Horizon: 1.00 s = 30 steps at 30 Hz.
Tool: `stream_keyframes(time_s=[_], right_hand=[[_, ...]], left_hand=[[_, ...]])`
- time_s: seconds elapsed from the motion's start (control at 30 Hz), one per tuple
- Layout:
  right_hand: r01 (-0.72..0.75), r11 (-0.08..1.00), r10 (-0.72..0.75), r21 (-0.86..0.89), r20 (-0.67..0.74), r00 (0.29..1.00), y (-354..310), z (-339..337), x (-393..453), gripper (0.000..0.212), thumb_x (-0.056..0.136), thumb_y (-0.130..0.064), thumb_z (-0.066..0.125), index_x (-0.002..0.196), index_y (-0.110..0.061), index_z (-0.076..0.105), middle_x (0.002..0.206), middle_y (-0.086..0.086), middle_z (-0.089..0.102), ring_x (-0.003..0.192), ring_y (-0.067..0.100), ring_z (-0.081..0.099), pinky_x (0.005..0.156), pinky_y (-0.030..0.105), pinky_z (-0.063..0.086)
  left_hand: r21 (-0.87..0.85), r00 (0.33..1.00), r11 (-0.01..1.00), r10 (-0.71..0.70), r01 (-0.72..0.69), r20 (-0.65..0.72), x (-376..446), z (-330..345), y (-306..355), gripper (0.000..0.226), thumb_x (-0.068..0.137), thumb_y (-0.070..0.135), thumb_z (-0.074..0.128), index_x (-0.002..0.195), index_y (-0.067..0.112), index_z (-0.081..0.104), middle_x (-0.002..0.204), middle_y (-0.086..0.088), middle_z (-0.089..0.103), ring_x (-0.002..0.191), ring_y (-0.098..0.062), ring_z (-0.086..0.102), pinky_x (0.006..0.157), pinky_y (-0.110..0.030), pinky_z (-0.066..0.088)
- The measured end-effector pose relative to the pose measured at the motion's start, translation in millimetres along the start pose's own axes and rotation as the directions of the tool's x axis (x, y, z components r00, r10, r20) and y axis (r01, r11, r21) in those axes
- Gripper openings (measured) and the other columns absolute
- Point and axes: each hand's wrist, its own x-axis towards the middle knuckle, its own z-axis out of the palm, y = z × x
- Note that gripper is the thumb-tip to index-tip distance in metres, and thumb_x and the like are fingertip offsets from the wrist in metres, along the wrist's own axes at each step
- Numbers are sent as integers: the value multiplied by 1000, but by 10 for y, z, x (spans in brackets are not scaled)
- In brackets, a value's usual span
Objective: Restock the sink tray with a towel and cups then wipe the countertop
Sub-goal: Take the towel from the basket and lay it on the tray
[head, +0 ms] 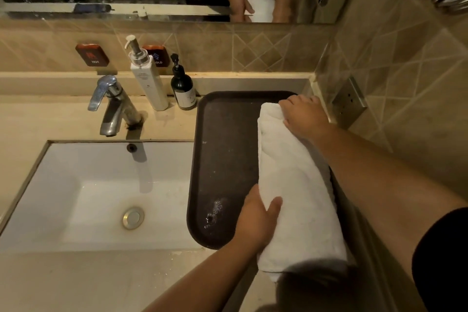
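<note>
A rolled white towel [293, 185] lies lengthwise along the right side of a dark oval tray [222, 159] that sits on the beige countertop [76, 278] to the right of the sink. My left hand [255, 220] grips the towel's near part from the left, thumb on top. My right hand [304, 116] holds its far end near the tray's back right corner. The near end of the towel overhangs the tray's front edge. No cups are in view.
A white sink basin [101, 195] with a chrome faucet [111, 106] is on the left. A white pump bottle [147, 76] and a dark pump bottle [182, 86] stand behind the tray. A tiled wall with a socket [350, 101] closes in on the right. Water drops [215, 213] lie on the tray.
</note>
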Motion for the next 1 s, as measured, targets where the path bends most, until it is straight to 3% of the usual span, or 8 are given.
stream_keyframes(time_s=[0.07,0.17,0.33,0.63,0.77,0.87,0.93,1.0], right_hand=[[-69,998,68,-8,-92,993,-30,85,-212,51,96,-42,51,143,-25,39,152,8,40,141,30,32,117,51,21],[-216,973,223,85,-87,971,-172,207,-507,64,95,-60,29,151,-29,26,161,6,21,148,32,14,118,53,5],[-212,963,206,165,54,977,-289,450,-687,76,87,-67,5,152,-32,18,164,2,8,150,31,3,119,56,2],[-199,972,186,123,114,976,-257,620,-594,76,85,-69,0,153,-35,9,164,-1,3,150,31,-1,119,56,0],[-224,972,200,76,236,951,-258,482,-529,76,85,-70,4,153,-35,7,165,0,3,150,32,1,117,57,0],[-213,977,199,1,356,913,-252,231,-422,66,90,-68,27,148,-35,25,159,0,27,145,33,25,115,60,10],[-177,983,144,36,433,890,-244,-64,-360,57,88,-64,45,135,-31,47,140,-2,54,125,27,51,107,54,34],[-155,978,72,143,460,885,-262,-402,-315,44,82,-60,61,109,-24,62,108,-5,68,93,17,64,81,35,51]], left_hand=[[288,985,949,152,-124,-76,-97,22,48,56,99,43,46,147,21,29,153,-7,32,130,-24,45,105,-36,40],[622,920,716,392,-316,16,-164,79,127,59,101,45,29,153,19,24,164,-13,13,149,-33,13,119,-50,18],[699,883,551,379,-456,277,-81,193,56,72,95,63,0,156,24,-4,161,0,-21,145,-26,-28,111,-54,-24],[736,912,540,278,-408,302,-28,208,-2,73,95,62,-1,155,22,-10,161,0,-22,143,-25,-32,110,-54,-26],[745,914,530,204,-405,352,-48,85,123,73,96,63,5,155,22,-9,163,-2,-17,148,-26,-21,115,-55,-16],[763,907,503,119,-406,404,-47,-177,306,72,98,59,23,155,16,12,165,-8,8,150,-32,8,118,-58,4],[780,924,505,112,-370,366,-76,-443,482,60,97,57,36,141,17,42,146,-9,45,131,-32,45,111,-54,32],[770,951,559,179,-309,252,-115,-749,635,39,95,54,46,114,22,59,110,-2,64,95,-22,63,89,-43,52]])
